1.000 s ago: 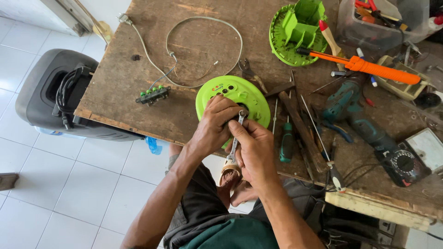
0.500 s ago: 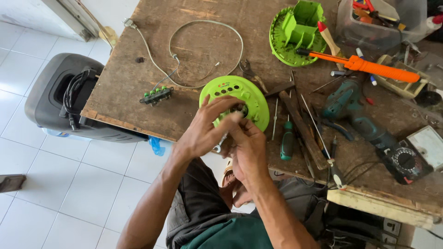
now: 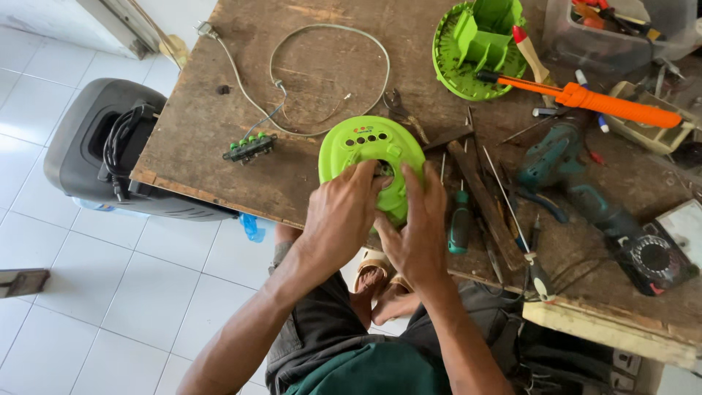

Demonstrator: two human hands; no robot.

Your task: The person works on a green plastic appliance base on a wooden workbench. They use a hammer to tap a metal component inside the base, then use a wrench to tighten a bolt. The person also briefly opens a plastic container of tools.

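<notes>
- My left hand (image 3: 342, 213) gripped the near-left edge of the green cover (image 3: 365, 150), fingers curled over its rim toward the centre hole.
- My right hand (image 3: 418, 234) held the cover's near-right side, fingers pressed up against it; I could not tell whether anything small sat between them.
- The cover lay at the near edge of the desk (image 3: 212, 139), partly over the edge, its row of small holes facing away from me.
- A green screwdriver (image 3: 460, 223) lay just right of my right hand.
- A drill (image 3: 567, 172) and an orange tool (image 3: 610, 102) lay farther right.
- A grey cable (image 3: 322, 80) looped behind the cover, near a small green connector strip (image 3: 250, 147).
- A second green housing (image 3: 475, 44) sat at the far edge.
- A black speaker (image 3: 95, 146) stood on the floor to the left.
</notes>
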